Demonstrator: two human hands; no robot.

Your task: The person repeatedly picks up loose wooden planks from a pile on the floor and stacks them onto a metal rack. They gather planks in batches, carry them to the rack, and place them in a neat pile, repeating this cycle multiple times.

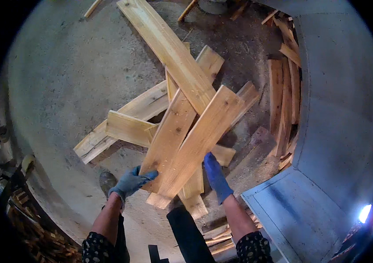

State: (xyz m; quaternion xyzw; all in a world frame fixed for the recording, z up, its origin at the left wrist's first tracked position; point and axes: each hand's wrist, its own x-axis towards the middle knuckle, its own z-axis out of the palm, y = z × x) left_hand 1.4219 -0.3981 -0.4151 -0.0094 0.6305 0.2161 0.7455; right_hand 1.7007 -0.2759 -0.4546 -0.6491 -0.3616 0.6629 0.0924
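Two wooden boards are lying side by side on top of a loose, crisscrossed pile in front of the person, their far ends spreading slightly apart and their near ends coming together. The left board is being grasped at its near, left edge by the left hand, which is wearing a grey-blue glove; its fingers are closing over the edge and reaching onto the upper face. The right board is slanting up toward the right, its near end jutting out past the left one. The right hand, in a blue-purple glove, is resting its fingers by that board's right edge; whether they are grasping it or only touching it, one cannot tell.

Beyond the pair, a long board is running toward the upper left, and a shorter board is poking out at the left. The pile is resting on a concrete floor. Off to the right, rough wood pieces are lying beside a large blue-grey metal panel. Dark, patterned sleeves are covering the upper parts of the forearms.
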